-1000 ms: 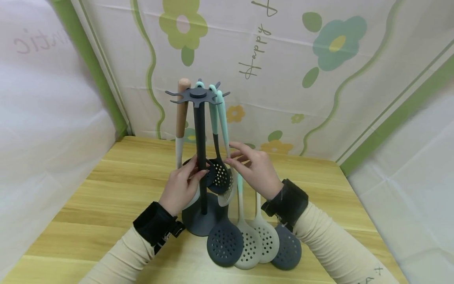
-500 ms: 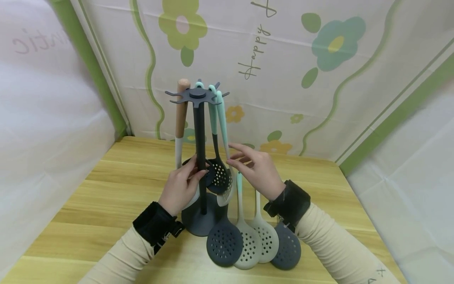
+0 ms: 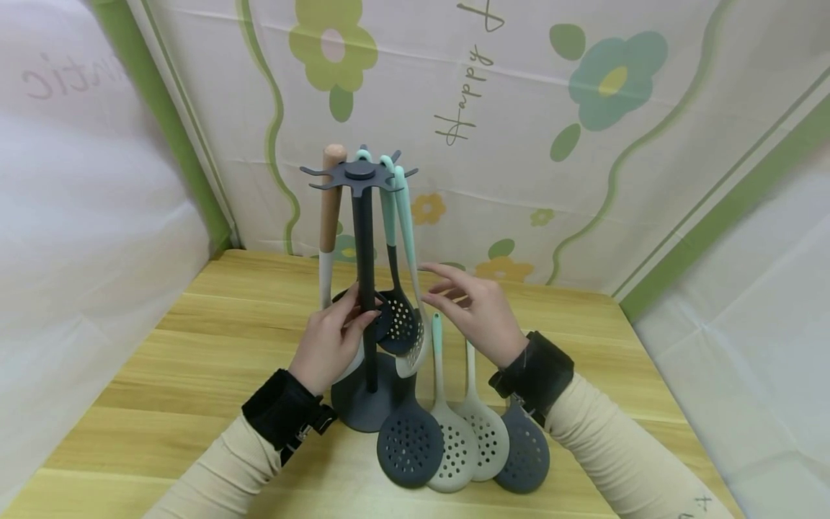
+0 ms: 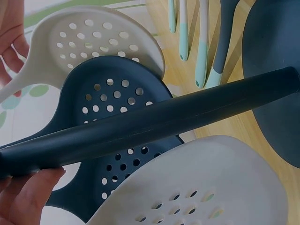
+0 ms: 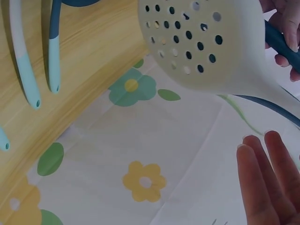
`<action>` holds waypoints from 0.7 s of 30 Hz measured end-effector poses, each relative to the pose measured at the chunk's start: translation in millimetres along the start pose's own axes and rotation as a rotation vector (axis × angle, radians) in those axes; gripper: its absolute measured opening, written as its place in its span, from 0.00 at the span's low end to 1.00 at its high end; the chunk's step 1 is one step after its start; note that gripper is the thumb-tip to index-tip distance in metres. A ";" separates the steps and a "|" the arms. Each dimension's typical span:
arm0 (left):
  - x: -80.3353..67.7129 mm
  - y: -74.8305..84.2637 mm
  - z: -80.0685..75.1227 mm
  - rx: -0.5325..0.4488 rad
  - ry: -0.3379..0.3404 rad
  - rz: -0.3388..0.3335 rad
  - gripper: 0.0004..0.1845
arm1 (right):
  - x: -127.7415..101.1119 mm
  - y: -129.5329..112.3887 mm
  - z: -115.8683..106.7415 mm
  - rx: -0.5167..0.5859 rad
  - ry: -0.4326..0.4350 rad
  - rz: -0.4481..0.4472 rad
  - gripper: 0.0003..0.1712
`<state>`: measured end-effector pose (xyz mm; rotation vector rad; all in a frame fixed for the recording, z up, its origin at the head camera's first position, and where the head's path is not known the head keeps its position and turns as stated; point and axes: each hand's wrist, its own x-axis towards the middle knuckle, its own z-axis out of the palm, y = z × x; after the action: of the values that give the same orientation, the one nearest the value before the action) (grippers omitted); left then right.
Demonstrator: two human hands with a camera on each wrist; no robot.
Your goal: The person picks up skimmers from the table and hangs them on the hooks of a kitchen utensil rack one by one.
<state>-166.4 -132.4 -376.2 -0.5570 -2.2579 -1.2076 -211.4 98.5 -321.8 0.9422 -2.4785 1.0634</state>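
Note:
My left hand [image 3: 324, 346] grips the dark upright pole [image 3: 364, 245] of a utensil rack, with the thumb and fingers around it. From the rack's hooked top [image 3: 340, 176] hangs a light grey skimmer [image 5: 248, 61] with a mint handle [image 3: 406, 223]. My right hand [image 3: 485, 313] is just right of that handle, its fingers extended and holding nothing; the right wrist view shows its fingers [image 5: 255, 183] apart from the skimmer. Behind it hangs a dark skimmer [image 3: 397, 328]. A utensil with a wooden handle [image 3: 331, 223] hangs at the left, its head partly hidden by my left hand.
Several skimmers lie on the wooden table [image 3: 194, 375] right of the round rack base [image 3: 363, 414]: a dark one [image 3: 410, 448], light ones [image 3: 455, 458] and another dark one [image 3: 524, 454] by my right wrist. A flower-printed curtain [image 3: 512, 173] stands behind.
My right hand has drawn slightly right, away from the hanging light grey skimmer's handle, leaving a gap. My left hand stays on the pole.

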 end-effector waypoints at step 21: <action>0.5 1.3 0.1 -0.002 0.007 0.001 0.21 | -12.1 24.1 -2.9 -0.074 -0.029 0.118 0.24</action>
<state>-166.1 -131.6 -375.1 -0.5538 -2.2501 -1.2101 -218.4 118.5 -338.7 0.8043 -2.6063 0.9926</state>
